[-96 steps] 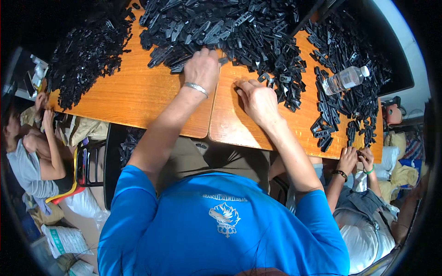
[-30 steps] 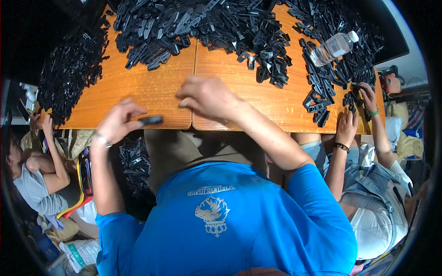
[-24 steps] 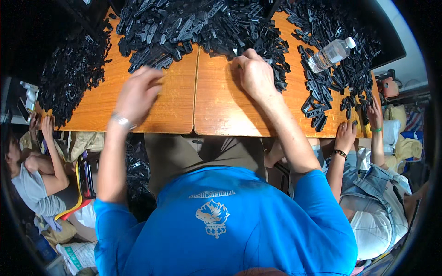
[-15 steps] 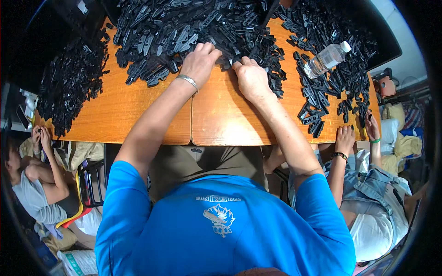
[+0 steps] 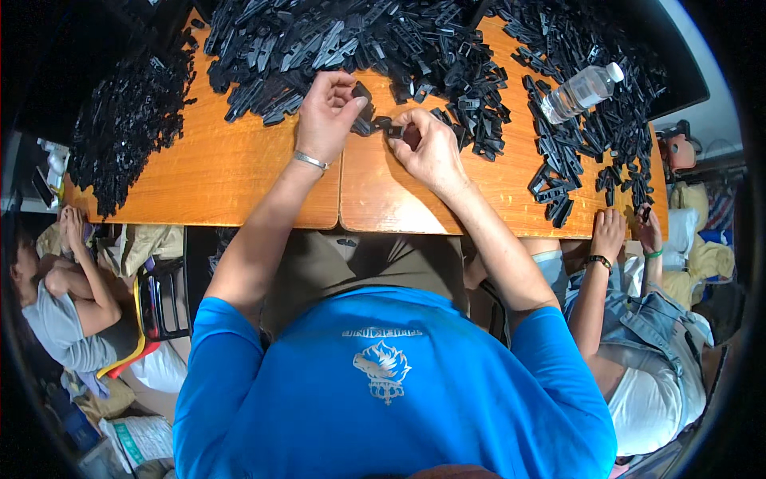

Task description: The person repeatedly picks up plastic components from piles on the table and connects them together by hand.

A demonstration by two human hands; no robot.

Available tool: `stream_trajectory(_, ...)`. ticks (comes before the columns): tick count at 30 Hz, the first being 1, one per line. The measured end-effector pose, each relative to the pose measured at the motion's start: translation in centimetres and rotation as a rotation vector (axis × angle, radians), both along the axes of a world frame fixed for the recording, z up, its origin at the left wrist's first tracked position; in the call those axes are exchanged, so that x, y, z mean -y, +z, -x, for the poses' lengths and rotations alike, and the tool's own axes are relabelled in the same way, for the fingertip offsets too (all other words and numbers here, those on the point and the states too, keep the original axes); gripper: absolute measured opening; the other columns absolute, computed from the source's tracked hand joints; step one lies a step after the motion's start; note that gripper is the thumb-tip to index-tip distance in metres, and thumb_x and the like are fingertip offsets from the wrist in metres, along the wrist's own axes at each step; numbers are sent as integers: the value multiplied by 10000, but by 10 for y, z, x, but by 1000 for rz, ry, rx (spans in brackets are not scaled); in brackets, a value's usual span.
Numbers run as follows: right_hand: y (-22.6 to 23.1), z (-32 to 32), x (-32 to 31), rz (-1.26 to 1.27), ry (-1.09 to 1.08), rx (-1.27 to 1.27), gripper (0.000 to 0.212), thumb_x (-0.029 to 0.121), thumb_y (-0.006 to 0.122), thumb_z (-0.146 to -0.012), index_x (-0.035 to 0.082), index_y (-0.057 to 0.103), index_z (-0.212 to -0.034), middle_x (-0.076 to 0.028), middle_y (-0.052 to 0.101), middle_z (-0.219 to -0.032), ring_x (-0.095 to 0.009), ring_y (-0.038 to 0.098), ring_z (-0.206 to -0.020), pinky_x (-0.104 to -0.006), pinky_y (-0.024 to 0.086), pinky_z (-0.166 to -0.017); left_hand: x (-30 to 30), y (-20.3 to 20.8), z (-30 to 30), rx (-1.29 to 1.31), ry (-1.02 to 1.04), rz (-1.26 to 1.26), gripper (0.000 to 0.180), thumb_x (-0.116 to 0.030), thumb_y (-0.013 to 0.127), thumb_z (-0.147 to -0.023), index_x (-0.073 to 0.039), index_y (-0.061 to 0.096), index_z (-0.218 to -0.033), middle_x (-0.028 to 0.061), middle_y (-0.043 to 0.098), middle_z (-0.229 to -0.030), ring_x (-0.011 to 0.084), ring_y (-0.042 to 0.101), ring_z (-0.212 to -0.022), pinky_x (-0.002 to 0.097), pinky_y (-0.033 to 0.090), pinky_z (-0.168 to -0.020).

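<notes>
I see my left hand (image 5: 323,120) and my right hand (image 5: 427,148) meeting over the seam of the orange wooden table (image 5: 239,180), just short of the big heap of black plastic clips (image 5: 351,40). Between them sits a small black moulded plastic clip piece (image 5: 375,124); the left fingers (image 5: 355,94) pinch its upper end, thumb against forefinger, and the right fingers (image 5: 407,120) close on the other end. Both hands are clenched on it, none splayed loose.

I judge the piece to be light and stiff, a hard injection-moulded part with slots and edges, so it should not bend much and should not slip if taken by its flat sides. Its smallness is the trouble: a fingertip pinch at each end, as now, looks the surest hold, keeping the middle free.

A clear plastic water bottle (image 5: 578,90) lies on its side among more black pieces at the right. Another person's hands (image 5: 610,231) rest at the table's right edge, and a seated person (image 5: 56,295) is at the far left.
</notes>
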State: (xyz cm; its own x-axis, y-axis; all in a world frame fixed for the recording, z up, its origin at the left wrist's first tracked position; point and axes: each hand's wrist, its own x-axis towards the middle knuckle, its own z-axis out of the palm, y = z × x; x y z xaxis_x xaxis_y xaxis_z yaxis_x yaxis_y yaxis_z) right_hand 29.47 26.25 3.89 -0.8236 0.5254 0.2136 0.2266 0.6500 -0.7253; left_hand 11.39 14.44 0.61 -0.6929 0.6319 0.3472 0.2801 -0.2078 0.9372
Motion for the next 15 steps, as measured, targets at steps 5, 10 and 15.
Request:
stream_trajectory(5, 1, -11, 4, -289, 7, 62, 215, 123, 803, -858, 28, 722, -1034, -193, 693, -992, -425, 730, -934, -507, 600, -833, 29, 16, -11, 317, -74, -191, 507, 92, 704, -987, 27, 561, -1468, 46, 688, -1113, 87, 689, -973, 230, 619, -858)
stream_trajectory(10, 14, -16, 3, -371, 26, 139, 163, 110, 795, -832, 21, 775, -968, -215, 712, -1020, -426, 741, -903, -505, 610, -819, 75, 20, -43, 414, -147, -146, 379, 69, 712, -991, 24, 621, -1356, 67, 707, -1116, 98, 693, -926, 245, 617, -818)
stream_trajectory(15, 24, -18, 1, -366, 52, 235, 201, 130, 830, -840, 54, 828, -1026, -181, 735, -1035, -390, 752, -940, -471, 608, -832, 96, 17, -57, -402, 36, 445, 221, -41, 821, -914, -13, 736, -1116, 72, 697, -1010, 193, 676, -876, 352, 540, -734)
